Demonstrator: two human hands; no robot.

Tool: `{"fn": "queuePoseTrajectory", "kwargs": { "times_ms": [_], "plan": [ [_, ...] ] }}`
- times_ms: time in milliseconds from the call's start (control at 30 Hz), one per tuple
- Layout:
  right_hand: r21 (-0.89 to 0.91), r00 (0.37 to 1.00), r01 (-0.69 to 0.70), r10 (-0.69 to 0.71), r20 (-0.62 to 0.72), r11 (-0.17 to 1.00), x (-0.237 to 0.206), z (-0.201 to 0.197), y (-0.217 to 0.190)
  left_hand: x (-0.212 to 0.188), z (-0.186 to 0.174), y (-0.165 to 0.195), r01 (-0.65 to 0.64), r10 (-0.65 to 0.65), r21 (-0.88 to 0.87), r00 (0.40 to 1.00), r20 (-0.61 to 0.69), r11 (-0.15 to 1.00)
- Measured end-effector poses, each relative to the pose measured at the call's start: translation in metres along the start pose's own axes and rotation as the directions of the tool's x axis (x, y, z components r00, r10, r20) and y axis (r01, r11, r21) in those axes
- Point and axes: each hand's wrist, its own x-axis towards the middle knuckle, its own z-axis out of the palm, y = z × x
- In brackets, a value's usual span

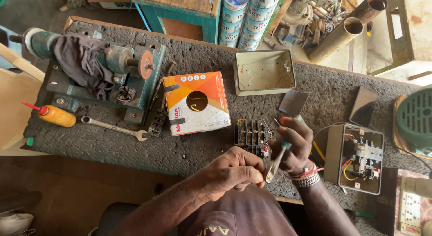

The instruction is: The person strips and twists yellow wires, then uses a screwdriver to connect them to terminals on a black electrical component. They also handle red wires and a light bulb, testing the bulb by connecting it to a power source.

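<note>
My right hand (294, 143) grips a pair of pliers (275, 163) with teal handles, jaws pointing down toward my left hand. My left hand (234, 169) is closed, its fingertips pinching something small at the plier jaws; what it is cannot be made out. Both hands hover over the near edge of the dark rubber-matted bench (198, 152). Just beyond them lies a black terminal block (252, 133) with brass contacts.
An orange and white wire box (196, 103) sits mid-bench, an empty grey metal enclosure (264, 71) behind it. At right, an open switch box (362, 158) with wiring. At left, a green bench machine (96, 67), a spanner (114, 127), an orange oil bottle (56, 115).
</note>
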Motion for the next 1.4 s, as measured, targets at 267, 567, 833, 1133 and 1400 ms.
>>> {"fn": "queuePoseTrajectory", "kwargs": {
  "times_ms": [267,567,833,1133,1400],
  "plan": [
    [0.52,0.658,-0.749,0.555,0.509,0.411,0.033,-0.031,-0.086,0.008,0.01,-0.003,-0.134,0.13,-0.264,0.991,-0.03,0.955],
    [0.683,0.289,-0.714,0.822,0.491,-0.157,0.021,-0.065,-0.074,0.009,0.009,-0.011,-0.108,0.104,-0.156,0.994,-0.032,0.982],
    [-0.761,-0.044,-0.533,0.887,0.46,0.369,-0.048,-0.077,-0.063,0.007,-0.001,0.009,-0.204,0.495,0.848,0.866,-0.078,0.49],
    [-0.252,0.467,-0.764,0.779,0.418,0.594,-0.008,-0.071,-0.069,0.012,0.008,-0.001,-0.06,0.468,0.945,0.878,-0.103,0.321],
    [0.034,0.754,-0.602,0.554,0.354,0.798,0.047,-0.062,-0.072,0.009,0.016,0.003,-0.041,0.479,0.972,0.875,-0.076,0.23]
  ]
}}
